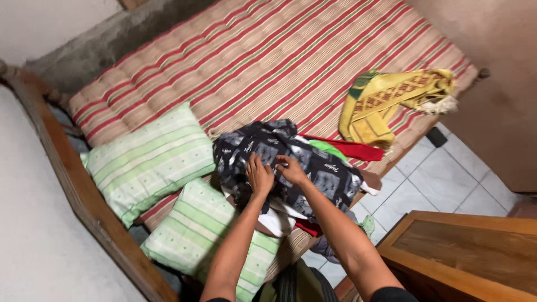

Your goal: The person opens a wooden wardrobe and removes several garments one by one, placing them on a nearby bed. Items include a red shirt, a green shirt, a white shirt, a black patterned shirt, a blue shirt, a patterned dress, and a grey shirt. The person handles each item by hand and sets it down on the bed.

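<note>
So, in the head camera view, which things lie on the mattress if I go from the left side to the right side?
Upper green striped pillow → left hand → right hand, both on the dark printed cloth → red cloth → yellow patterned cloth.

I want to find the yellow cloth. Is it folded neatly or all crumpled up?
Crumpled. The yellow cloth lies bunched and twisted on the striped mattress, its edges uneven, with no flat layers.
</note>
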